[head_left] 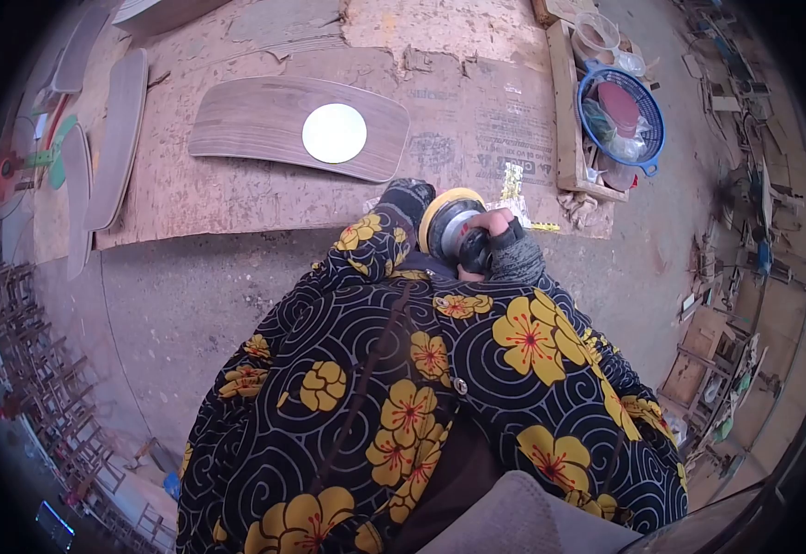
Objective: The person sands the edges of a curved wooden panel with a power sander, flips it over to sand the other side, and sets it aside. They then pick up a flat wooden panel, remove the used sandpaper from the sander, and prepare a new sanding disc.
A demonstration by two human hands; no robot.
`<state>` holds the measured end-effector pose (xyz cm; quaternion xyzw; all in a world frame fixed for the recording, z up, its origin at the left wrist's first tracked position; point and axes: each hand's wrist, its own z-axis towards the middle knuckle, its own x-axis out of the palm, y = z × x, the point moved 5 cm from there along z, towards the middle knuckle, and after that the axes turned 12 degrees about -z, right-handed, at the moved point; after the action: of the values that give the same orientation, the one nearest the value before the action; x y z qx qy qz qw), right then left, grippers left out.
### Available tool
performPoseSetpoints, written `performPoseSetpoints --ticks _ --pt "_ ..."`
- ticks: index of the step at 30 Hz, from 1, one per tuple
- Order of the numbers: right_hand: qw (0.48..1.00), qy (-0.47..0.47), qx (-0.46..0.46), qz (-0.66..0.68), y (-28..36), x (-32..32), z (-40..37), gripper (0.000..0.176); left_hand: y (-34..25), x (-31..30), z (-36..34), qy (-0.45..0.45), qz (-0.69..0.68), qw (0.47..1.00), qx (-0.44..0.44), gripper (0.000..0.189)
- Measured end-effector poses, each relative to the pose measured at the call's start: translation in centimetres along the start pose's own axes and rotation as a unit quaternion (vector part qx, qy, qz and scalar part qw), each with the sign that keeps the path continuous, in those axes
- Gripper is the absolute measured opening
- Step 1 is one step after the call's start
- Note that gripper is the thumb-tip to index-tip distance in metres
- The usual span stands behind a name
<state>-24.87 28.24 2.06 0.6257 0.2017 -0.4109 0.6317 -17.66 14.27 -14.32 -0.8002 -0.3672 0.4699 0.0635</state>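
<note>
My right hand (493, 224), in a grey knit fingerless glove or cuff, is wrapped around the dark body of a round power sander (463, 236). The sander is tilted on its side close to my body, with its yellow-edged pad (439, 216) facing left. My left hand (409, 197), in dark grey knit, is beside the pad at the table edge; its fingers are hidden. Beyond it a curved wood-grain panel (246, 120) lies on the table, with a white round disc (335, 133) on its right part.
The worktable (458, 102) is covered with worn cardboard. On its right, a wooden tray (565, 111) stands beside a blue basket (659, 129) holding reddish sanding discs (618, 103). More curved panels (119, 138) stand at the left. A yellow-marked strip (513, 180) lies near the front edge.
</note>
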Motion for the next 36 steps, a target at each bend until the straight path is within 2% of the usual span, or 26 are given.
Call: performPoseSetpoints --ticks 2,5,8,12,13,14,15,16,17,19,20,23,24,27,28,30,31,32,35,36 --pt "1.000 0.000 0.016 -0.002 0.1 -0.1 -0.1 0.030 -0.2 -0.1 0.0 0.003 0.013 1.000 0.007 0.025" --pt "0.998 -0.031 0.044 -0.015 -0.4 0.5 -0.6 0.040 -0.7 -0.6 -0.3 -0.005 0.003 1.000 0.021 0.024" --pt "1.000 -0.015 0.023 -0.006 -0.7 0.1 -0.4 0.045 -1.1 -1.8 -1.1 -0.016 -0.019 0.999 0.040 0.023" --pt "0.984 -0.012 0.154 0.091 -2.2 -0.4 0.5 0.053 -1.8 -3.8 -1.3 -0.048 -0.165 0.984 0.053 0.021" --pt "0.987 -0.005 0.147 0.070 -3.3 -0.9 1.2 0.053 -1.9 -4.2 -1.1 -0.059 -0.226 0.971 0.050 0.021" --pt "0.964 0.021 0.208 0.164 -4.9 -0.8 1.8 0.053 -2.0 -4.4 -1.1 -0.071 -0.340 0.937 0.033 0.020" --pt "0.928 0.046 0.270 0.255 -6.2 -0.7 2.2 0.052 -2.1 -4.3 -1.2 -0.089 -0.506 0.858 -0.003 0.020" --pt "0.915 0.046 0.289 0.276 -7.1 -1.3 3.0 0.050 -2.3 -4.1 -1.2 -0.120 -0.642 0.757 -0.025 0.020" --pt "0.890 0.033 0.285 0.353 -9.1 -0.9 3.3 0.048 -2.5 -4.2 -2.1 -0.181 -0.720 0.669 -0.037 0.019" --pt "0.859 0.084 0.346 0.369 -12.0 -0.5 4.7 0.045 -3.2 -4.7 -2.2 -0.225 -0.719 0.653 0.073 0.015" --pt "0.837 0.131 0.300 0.438 -15.0 0.9 5.0 0.040 -3.5 -5.2 -2.4 -0.246 -0.716 0.641 0.127 0.013" --pt "0.791 0.185 0.322 0.486 -15.3 1.7 5.7 0.040 -3.8 -6.0 -3.4 -0.212 -0.646 0.715 0.163 0.015" --pt "0.811 0.204 0.323 0.443 -16.0 2.4 5.4 0.051 -3.9 -5.7 -3.5 -0.163 -0.738 0.639 0.142 0.015" --pt "0.796 0.196 0.327 0.471 -13.9 2.7 5.3 0.052 -3.7 -6.6 -3.8 -0.334 -0.495 0.786 0.161 0.017" --pt "0.799 0.194 0.319 0.471 -13.8 2.9 5.4 0.051 -3.6 -6.6 -3.9 -0.324 -0.500 0.796 0.104 0.018" --pt "0.820 0.183 0.291 0.458 -14.6 3.3 5.6 0.050 -2.5 -5.5 -2.9 -0.301 -0.602 0.735 0.079 0.020" --pt "0.830 0.176 0.277 0.452 -14.6 3.3 5.8 0.050 -2.3 -5.4 -2.9 -0.287 -0.650 0.701 0.067 0.022" --pt "0.811 0.143 0.290 0.488 -14.5 3.1 5.8 0.046 -2.4 -4.6 -2.7 -0.197 -0.752 0.627 0.045 0.030" --pt "0.812 0.140 0.303 0.480 -15.3 3.1 5.4 0.047 -4.1 -4.4 -3.0 -0.131 -0.844 0.514 0.083 0.049" --pt "0.813 0.140 0.307 0.474 -15.5 3.0 5.4 0.048 -3.8 -4.3 -2.6 -0.119 -0.808 0.570 0.086 0.063"
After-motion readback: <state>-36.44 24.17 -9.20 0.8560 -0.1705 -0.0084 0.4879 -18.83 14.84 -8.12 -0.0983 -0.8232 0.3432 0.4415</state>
